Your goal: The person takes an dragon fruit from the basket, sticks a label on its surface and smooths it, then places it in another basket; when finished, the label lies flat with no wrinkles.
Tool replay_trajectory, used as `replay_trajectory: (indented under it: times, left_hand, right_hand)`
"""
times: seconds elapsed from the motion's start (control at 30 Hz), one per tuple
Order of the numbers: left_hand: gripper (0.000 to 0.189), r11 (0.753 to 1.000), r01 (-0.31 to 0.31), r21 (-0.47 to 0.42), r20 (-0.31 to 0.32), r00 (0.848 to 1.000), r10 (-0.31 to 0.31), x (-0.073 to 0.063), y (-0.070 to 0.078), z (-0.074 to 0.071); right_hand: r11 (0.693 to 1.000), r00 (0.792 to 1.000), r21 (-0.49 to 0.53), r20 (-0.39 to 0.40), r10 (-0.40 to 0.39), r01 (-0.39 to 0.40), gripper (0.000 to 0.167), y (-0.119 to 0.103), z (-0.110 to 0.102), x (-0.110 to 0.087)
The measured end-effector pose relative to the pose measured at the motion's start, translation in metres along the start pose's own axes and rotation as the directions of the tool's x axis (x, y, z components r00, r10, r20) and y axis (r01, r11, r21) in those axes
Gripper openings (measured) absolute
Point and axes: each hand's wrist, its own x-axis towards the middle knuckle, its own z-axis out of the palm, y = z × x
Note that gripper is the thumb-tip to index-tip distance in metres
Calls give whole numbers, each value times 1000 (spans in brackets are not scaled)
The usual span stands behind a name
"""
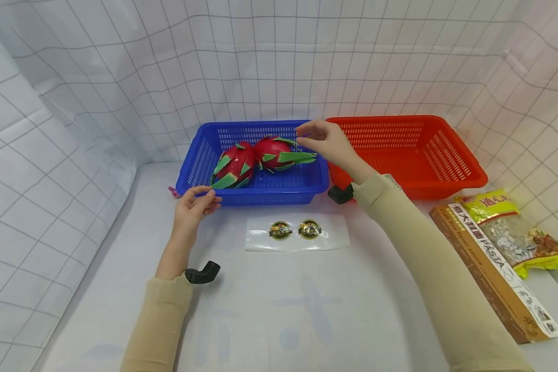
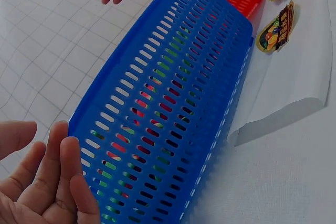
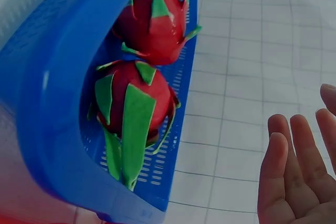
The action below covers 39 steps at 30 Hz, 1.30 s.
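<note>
Two red dragon fruits with green scales lie side by side in a blue plastic basket (image 1: pixel 279 196). The left fruit (image 1: pixel 236 161) tilts toward the front wall, and the right fruit (image 1: pixel 270 151) points its long green leaves to the right. At the basket's front left corner is my left hand (image 1: pixel 190 211), fingers loosely bent beside the rim and gripping nothing; whether they touch it I cannot tell. My right hand (image 1: pixel 331 142) hovers over the basket's right end, near the leaf tips. In the right wrist view its fingers (image 3: pixel 307 161) are spread and hold nothing.
A red basket (image 1: pixel 414 157) stands right of the blue one. In front lies a clear sheet (image 1: pixel 260 235) with two round stickers. On the right are a brown pasta box (image 1: pixel 488 268) and a yellow food packet (image 1: pixel 511 232). A small pink item (image 1: pixel 174 191) sits left of the blue basket.
</note>
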Motion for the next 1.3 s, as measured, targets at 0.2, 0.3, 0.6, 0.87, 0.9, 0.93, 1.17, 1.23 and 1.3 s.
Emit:
replay_trajectory:
  times: [0.2, 0.3, 0.6, 0.87, 0.9, 0.93, 1.17, 1.23, 1.3]
  left_hand:
    - [13, 999, 50, 2, -31, 998, -50, 1, -4, -1]
    - [13, 999, 47, 13, -34, 998, -46, 1, -5, -1]
    - [12, 1000, 31, -1, -20, 999, -31, -1, -4, 1]
    - [11, 1000, 24, -13, -24, 999, -24, -1, -4, 0]
    - [11, 1000, 24, -12, -26, 999, -25, -1, -4, 0]
    - [11, 1000, 24, -10, -27, 999, -24, -1, -4, -1]
    - [14, 1000, 30, -5, -41, 999, -30, -1, -4, -1]
    - [14, 999, 32, -7, -40, 999, -32, -1, -5, -1]
    - [14, 999, 33, -10, -37, 999, -33, 0, -6, -1]
  right_hand:
    - [998, 998, -19, -22, 60, -60, 32, 12, 6, 16]
    - [995, 996, -34, -20, 91, -92, 32, 20, 11, 21]
    - [993, 994, -50, -5, 109, -109, 33, 33, 21, 27]
    - [985, 990, -111, 25, 138, -135, 34, 40, 23, 27]
    - [984, 990, -114, 30, 139, -135, 35, 42, 23, 27]
    - [984, 989, -116, 34, 141, -136, 35, 43, 23, 27]
    - [980, 994, -174, 21, 106, -101, 34, 53, 26, 25]
    - [978, 995, -188, 12, 95, -91, 34, 56, 27, 26]
    - [978, 996, -191, 9, 83, -80, 34, 58, 28, 26]
